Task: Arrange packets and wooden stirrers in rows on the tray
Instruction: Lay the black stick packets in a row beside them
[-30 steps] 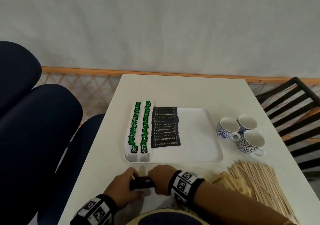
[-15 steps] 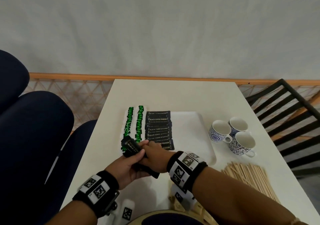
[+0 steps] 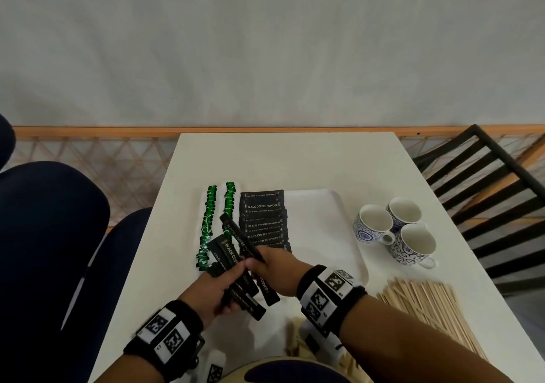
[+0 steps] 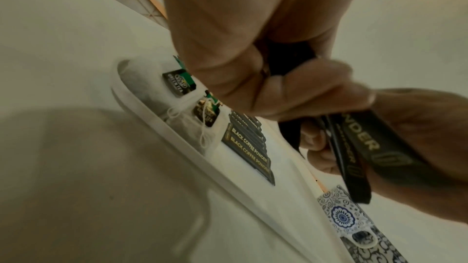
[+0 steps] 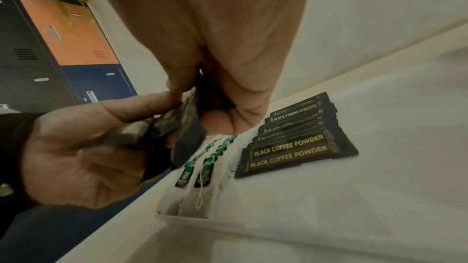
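- Head view shows a fan of black coffee sachets [image 3: 236,267] held above the near left corner of the white tray [image 3: 327,235]; the left hand [image 3: 213,289] grasps the bundle with curled fingers, and the right hand [image 3: 274,273] pinches one sachet [image 3: 240,239] angled up from it.
- On the tray, a row of overlapping black sachets [image 3: 264,223] printed "BLACK COFFEE POWDER" lies just right of two rows of tea bags [image 3: 218,223] with green tags at the tray's left edge; the tray's right half is bare.
- Both hands and the held bundle cover the near ends of these rows.
- Right of the tray stand three blue-patterned white cups [image 3: 395,232], touching one another.
- Near the tray's right front corner lies a loose heap of thin, flat wooden stirrers [image 3: 427,306] on the white table [image 3: 265,158].
- Left wrist view alone shows gold lettering on the glossy held sachets [image 4: 354,157] and the tea bags' white strings [image 4: 202,133].
- Right wrist view alone shows orange, blue and grey lockers [image 5: 70,33] beyond the table.
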Action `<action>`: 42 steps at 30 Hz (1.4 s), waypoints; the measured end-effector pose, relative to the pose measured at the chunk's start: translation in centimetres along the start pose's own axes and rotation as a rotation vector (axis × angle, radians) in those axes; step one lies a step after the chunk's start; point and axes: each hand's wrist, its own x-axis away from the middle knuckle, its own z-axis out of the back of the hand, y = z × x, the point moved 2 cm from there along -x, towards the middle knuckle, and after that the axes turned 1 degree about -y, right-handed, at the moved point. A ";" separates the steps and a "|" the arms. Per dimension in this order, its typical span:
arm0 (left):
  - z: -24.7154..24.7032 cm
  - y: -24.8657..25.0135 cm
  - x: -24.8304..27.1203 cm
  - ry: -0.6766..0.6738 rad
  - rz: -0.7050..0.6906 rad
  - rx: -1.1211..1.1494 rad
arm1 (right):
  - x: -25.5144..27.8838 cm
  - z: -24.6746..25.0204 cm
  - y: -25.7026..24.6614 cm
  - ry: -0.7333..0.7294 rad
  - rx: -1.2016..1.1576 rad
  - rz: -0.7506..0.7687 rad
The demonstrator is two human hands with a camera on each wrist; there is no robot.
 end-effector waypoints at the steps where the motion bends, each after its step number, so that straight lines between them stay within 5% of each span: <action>1: 0.0 0.0 -0.1 0.007 -0.008 -0.030 | -0.1 0.1 0.0 -0.014 -0.001 -0.009; 18: 1.5 0.3 -1.1 0.147 -0.015 -0.049 | -0.7 0.6 0.9 0.158 -0.223 -0.053; 22: 3.6 -0.3 -1.3 0.228 0.006 -0.073 | -0.6 2.2 4.2 0.202 0.174 -0.128; 27: 5.1 -1.3 -0.8 0.257 0.035 -0.065 | 0.7 2.6 7.2 -0.012 0.697 -0.266; 42: 5.4 -2.2 -1.1 0.243 0.072 -0.035 | -0.6 0.4 6.8 0.186 0.734 -0.088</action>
